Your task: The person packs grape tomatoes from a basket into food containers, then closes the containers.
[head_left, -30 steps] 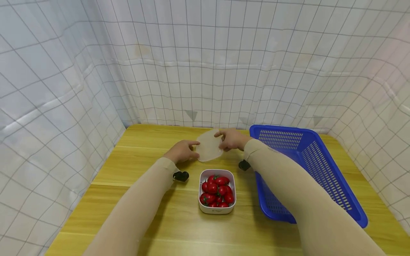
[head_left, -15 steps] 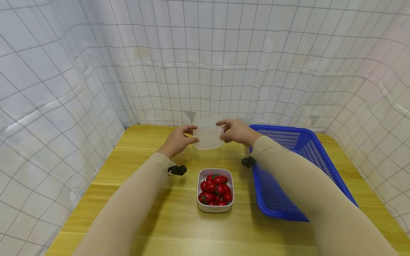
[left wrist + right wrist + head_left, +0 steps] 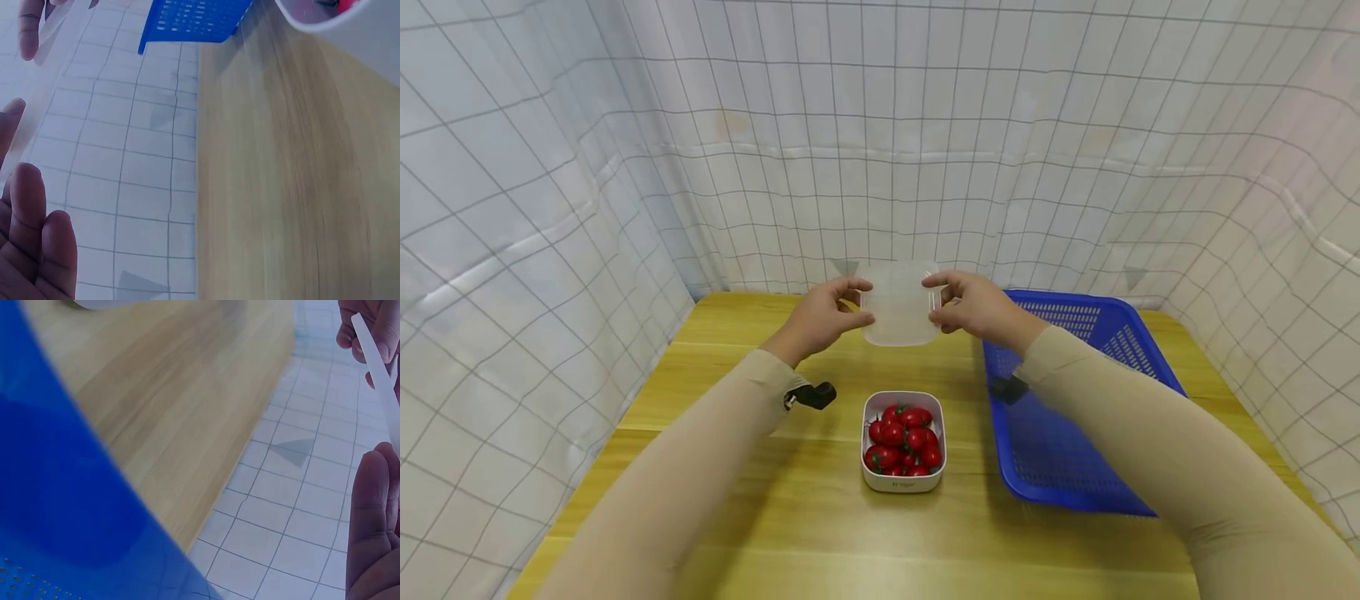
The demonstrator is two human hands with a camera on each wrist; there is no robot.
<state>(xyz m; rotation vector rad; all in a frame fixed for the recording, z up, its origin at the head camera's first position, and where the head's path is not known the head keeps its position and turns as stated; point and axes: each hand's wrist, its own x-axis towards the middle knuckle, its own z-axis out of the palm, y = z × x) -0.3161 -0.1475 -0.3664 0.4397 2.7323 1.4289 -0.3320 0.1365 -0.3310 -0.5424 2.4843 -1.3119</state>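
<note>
Between both hands hangs a translucent white plastic lid [image 3: 900, 307], squarish with rounded corners, raised above the table's far part. My left hand [image 3: 822, 318] pinches its left edge, thumb below and fingers higher up. On the opposite edge my right hand [image 3: 981, 310] grips in the same way. Both wrist views show the lid edge-on, as a thin white strip [image 3: 47, 94] in the left one. Nearer to me stands a white square container [image 3: 904, 486] full of small red tomatoes [image 3: 906, 440], some with green stems; its top is uncovered.
A big blue plastic basket [image 3: 1060, 479] with perforated walls stands on the right, partly under my right forearm. The wooden table [image 3: 715, 350] ends at a white gridded curtain [image 3: 880, 125] behind and at both sides.
Both hands have lifted the lid from low over the table behind the container and tilted it more upright. Lately it has shifted slightly right. The tomato container stays on the table.
</note>
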